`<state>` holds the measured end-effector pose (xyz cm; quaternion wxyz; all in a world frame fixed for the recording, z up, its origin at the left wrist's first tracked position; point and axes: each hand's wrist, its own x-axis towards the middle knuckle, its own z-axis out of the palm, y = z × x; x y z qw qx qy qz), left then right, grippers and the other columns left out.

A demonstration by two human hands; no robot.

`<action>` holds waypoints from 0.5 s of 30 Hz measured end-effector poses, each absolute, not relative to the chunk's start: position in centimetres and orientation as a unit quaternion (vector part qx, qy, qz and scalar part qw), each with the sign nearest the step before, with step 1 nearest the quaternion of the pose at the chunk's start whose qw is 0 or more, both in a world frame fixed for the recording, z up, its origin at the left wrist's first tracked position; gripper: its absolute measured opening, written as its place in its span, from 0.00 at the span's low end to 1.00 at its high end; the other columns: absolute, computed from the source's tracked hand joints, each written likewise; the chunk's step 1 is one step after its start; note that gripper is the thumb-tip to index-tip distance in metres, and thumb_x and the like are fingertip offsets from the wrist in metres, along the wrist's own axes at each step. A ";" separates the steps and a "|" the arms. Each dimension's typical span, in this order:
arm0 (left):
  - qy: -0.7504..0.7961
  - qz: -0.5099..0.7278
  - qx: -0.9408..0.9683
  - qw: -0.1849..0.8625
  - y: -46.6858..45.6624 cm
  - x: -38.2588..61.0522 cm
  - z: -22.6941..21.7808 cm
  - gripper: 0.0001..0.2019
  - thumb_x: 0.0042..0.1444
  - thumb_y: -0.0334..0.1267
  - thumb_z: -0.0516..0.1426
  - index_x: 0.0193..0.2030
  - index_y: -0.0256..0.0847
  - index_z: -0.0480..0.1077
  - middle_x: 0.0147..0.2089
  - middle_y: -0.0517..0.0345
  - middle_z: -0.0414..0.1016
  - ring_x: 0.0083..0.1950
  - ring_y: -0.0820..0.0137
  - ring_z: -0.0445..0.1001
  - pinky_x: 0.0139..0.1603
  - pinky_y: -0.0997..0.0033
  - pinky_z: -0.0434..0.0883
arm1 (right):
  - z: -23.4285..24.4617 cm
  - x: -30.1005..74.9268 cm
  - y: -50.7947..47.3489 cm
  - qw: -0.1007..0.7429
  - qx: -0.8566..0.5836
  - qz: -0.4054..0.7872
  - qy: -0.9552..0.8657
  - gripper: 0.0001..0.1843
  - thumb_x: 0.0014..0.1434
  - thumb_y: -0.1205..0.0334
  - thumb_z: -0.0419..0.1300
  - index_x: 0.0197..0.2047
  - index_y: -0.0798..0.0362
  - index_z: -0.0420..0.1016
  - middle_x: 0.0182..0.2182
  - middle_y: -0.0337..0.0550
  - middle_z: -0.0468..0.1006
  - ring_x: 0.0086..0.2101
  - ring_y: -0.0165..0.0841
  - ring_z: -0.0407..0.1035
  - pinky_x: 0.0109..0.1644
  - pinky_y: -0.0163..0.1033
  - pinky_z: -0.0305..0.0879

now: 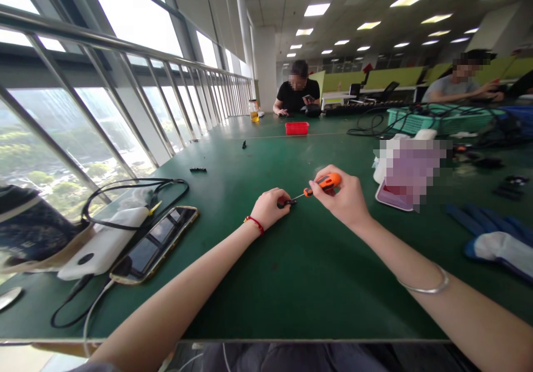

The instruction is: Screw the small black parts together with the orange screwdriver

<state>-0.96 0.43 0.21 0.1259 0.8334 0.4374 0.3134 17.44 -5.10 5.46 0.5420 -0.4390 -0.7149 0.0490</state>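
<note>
In my right hand (339, 191) is a screwdriver (328, 181) with an orange and black handle, its fingers closed round the grip. The thin metal shaft slants down to the left, and its tip meets a small black part (286, 202). My left hand (270, 206) pinches that part close to the green tabletop (266, 283). Fingers cover some of the part, so its exact kind does not show. Farther off lie a black strip-shaped piece (198, 170) and a smaller black piece (244, 145).
On the left lie a phone (156, 244), a white power bank (104, 242) and black cables. A red tray (297, 128) stands farther back. To the right are a pink-purple object (410, 172), blue-white gloves (499, 244) and a green basket (441, 119). Two people sit beyond.
</note>
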 end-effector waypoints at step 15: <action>0.438 0.314 0.831 0.135 0.6 -1.2 0.1 0.07 0.45 0.28 0.57 0.32 0.38 0.75 0.33 0.57 0.73 0.32 0.73 0.72 0.37 0.74 0.71 | 4.9 17.4 -4.7 0.534 -0.446 0.068 -0.715 0.09 0.53 0.55 0.58 0.27 0.51 0.65 0.22 0.36 0.69 0.22 0.28 0.62 0.27 0.33 0.59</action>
